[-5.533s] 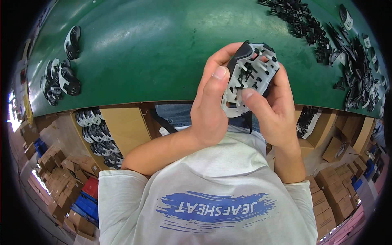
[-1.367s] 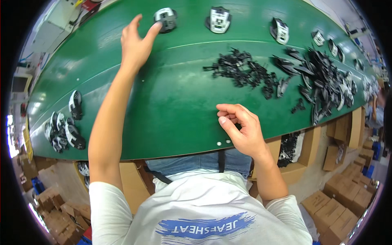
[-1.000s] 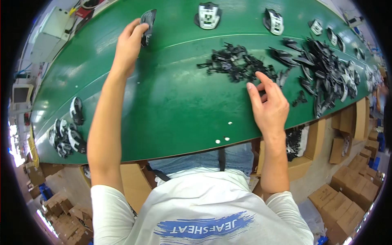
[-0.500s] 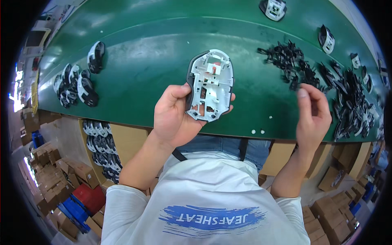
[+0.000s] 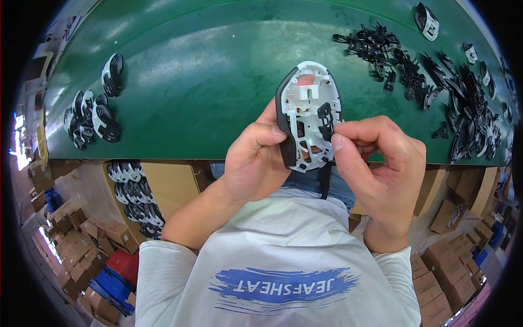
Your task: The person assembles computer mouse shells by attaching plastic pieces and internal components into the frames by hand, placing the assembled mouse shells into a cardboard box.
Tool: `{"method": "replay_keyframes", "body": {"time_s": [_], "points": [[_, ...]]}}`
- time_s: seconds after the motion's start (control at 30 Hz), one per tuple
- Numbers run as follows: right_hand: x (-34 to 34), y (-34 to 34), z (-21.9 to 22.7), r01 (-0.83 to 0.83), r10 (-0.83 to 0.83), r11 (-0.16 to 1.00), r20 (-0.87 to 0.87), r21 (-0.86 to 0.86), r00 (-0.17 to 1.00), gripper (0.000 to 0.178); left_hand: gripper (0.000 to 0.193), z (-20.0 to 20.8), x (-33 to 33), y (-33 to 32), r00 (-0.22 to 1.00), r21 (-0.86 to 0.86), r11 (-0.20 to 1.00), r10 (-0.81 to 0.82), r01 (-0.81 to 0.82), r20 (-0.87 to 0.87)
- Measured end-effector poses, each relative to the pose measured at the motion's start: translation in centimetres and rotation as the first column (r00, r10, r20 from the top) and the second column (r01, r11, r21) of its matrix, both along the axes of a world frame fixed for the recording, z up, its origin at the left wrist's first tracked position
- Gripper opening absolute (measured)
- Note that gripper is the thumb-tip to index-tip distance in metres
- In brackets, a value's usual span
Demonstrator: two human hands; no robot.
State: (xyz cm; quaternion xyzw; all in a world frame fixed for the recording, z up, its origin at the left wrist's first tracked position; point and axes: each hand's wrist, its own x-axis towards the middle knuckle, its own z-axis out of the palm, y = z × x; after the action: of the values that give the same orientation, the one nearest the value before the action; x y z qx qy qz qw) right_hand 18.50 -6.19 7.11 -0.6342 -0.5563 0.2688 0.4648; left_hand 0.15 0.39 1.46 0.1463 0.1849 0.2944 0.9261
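White plastic with black sides formed the hollow shell, which the head view showed held above the near edge of the table. Its long axis ran almost square to that edge, leaning slightly right at the top; the rounded end pointed toward the table's far edge, the other end toward the wearer, and the ribbed inside faced up.

The left hand gripped it, thumb on the black left side, with most of its other fingers hidden behind. The right hand pinched a black clip between thumb and forefinger at the shell's right wall; whether it was seated could not be told. Those fingers covered part of the right rim.

Well apart lay a tangled heap of small black parts toward the table's far right corner, and a pile of black and white pieces by the right edge. A cluster of shells sat near the left edge. Below the near edge, an open carton held rows of shells.

Across the white shirt stretched a blue brushstroke print with white lettering, upside down.
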Motion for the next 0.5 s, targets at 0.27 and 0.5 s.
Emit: {"method": "replay_keyframes", "body": {"time_s": [0.27,0.5], "points": [[-1.4,-0.4,-0.5,-0.007,0.001,0.993,-0.050,-0.117,0.999,0.010,0.094,0.2,0.4,-0.6,0.992,0.102,0.995,0.014,-0.001,-0.124],[-1.5,-0.7,-0.6,0.021,-0.026,0.992,-0.044,-0.123,0.999,0.005,0.093,0.8,0.8,-0.6,0.982,0.150,0.989,0.020,0.008,-0.186]]}}
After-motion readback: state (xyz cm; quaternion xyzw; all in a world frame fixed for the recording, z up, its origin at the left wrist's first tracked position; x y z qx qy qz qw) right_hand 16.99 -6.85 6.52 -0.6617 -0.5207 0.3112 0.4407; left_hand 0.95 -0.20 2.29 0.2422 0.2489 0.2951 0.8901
